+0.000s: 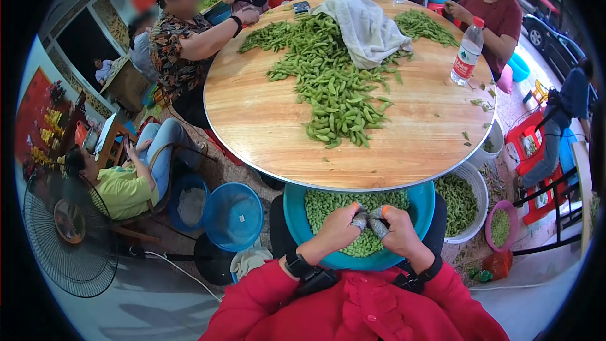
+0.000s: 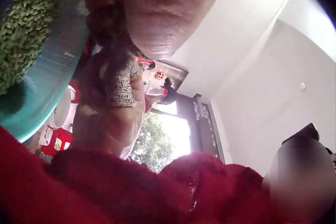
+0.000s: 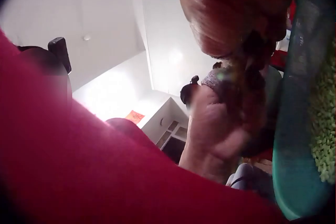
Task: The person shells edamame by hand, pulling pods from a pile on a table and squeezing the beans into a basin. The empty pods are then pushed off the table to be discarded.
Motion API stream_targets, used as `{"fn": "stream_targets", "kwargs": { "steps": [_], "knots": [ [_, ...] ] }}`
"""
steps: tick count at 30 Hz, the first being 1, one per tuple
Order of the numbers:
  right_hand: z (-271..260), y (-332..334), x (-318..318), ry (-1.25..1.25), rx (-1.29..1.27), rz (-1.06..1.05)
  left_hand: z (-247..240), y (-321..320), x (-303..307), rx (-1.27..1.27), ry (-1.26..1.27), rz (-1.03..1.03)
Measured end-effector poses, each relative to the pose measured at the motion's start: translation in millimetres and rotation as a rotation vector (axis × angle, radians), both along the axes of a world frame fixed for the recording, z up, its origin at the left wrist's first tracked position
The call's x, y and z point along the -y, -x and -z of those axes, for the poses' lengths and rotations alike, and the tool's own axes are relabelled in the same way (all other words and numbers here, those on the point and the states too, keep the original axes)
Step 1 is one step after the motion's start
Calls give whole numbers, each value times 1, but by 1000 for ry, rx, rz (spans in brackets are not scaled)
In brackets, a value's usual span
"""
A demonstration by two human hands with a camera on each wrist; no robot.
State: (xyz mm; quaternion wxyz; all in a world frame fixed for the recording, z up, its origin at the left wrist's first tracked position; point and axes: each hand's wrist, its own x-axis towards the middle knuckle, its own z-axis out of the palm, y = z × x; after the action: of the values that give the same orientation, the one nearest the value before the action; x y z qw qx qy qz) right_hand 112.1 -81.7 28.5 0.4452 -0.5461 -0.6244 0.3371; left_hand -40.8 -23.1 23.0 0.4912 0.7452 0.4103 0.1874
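Note:
My left hand (image 1: 338, 226) and right hand (image 1: 401, 232) meet at the fingertips over a teal basin (image 1: 293, 215) in my lap. Fingers are curled on both, and grey speckled coverings with orange edges (image 1: 357, 206) wrap some fingertips. Whether a pod sits between them I cannot tell; the fingers hide that spot. Loose shelled green beans (image 1: 325, 202) fill the basin below. In the left wrist view the right hand (image 2: 113, 113) faces the left palm; in the right wrist view the left hand (image 3: 220, 124) stands close under the right. Unshelled green pods (image 1: 334, 82) are heaped on the round wooden table (image 1: 252, 126).
A white cloth (image 1: 366, 28) lies on the pods, with a water bottle (image 1: 467, 50) to its right. A white basket (image 1: 476, 183) of pods and a pink bowl (image 1: 491, 237) stand at right, blue tubs (image 1: 235, 215) at left. Several people sit around; a fan (image 1: 69, 233) stands at left.

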Motion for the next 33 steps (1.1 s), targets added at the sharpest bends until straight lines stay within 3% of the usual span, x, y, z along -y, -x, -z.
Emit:
{"fn": "stream_targets", "kwargs": {
  "steps": [2,5,12,15,18,21,22,24,27,28,30,33],
  "knots": [
    [-1,3,-1,-34,23,6,5,0,2,-7,-42,-22],
    [-4,0,-1,23,19,12,12,1,-1,109,169,-27],
    [6,-5,-1,25,26,-13,31,-1,5,235,192,-52],
    [16,-2,0,43,59,-30,39,-2,4,182,417,-138],
    [25,0,1,55,26,2,55,-2,0,175,463,-182],
    [23,-16,2,-54,62,163,45,-6,2,82,135,-54],
    [21,-29,5,-106,90,235,31,-5,5,-62,-15,14],
    [18,-73,14,30,126,414,-1,-1,5,-347,-319,150],
    [27,-138,35,114,359,686,-16,7,-9,-192,-529,177],
    [23,-150,44,204,404,751,-22,9,-18,-125,-569,103],
    [28,-166,57,146,334,759,-38,11,-42,11,-649,-45],
    [36,-163,68,127,223,766,-40,6,-97,22,-624,-217]
  ]
}}
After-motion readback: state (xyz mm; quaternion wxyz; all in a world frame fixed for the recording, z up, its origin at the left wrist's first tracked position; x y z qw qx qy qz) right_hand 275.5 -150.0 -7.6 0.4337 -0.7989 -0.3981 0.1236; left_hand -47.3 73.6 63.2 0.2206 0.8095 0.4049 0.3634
